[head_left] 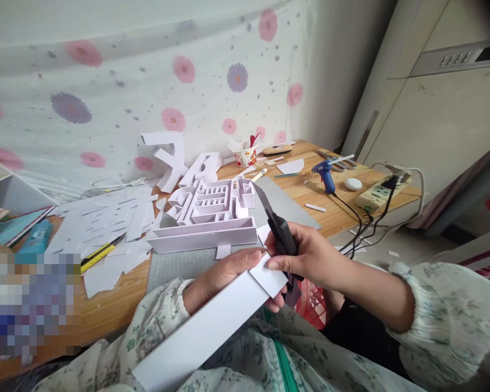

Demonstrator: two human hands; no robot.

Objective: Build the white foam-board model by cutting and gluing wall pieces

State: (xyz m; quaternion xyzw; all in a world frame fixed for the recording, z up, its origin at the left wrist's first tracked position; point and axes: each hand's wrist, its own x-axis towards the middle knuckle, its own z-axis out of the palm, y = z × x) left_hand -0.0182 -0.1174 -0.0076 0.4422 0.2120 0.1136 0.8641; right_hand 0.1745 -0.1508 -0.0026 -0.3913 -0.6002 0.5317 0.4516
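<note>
A long white board strip (204,332) lies slanted over my lap, with a small white piece (269,276) at its upper end. My left hand (232,265) holds the strip from behind, its fingertips showing past the far edge. In my right hand (300,253) is a black utility knife (282,234), its blade pointing up and away to the left; the thumb of that hand presses on the small piece. Just beyond my hands, a white board structure with many thin walls (214,204) rests on the grey cutting mat (173,269).
White cut sheets (102,223) and a yellow knife (100,256) lie at the left. At the right of the wooden table (351,198) are a blue glue gun (324,174), pliers (338,160) and a power strip (378,193) with cables. A paper cup (245,156) stands behind.
</note>
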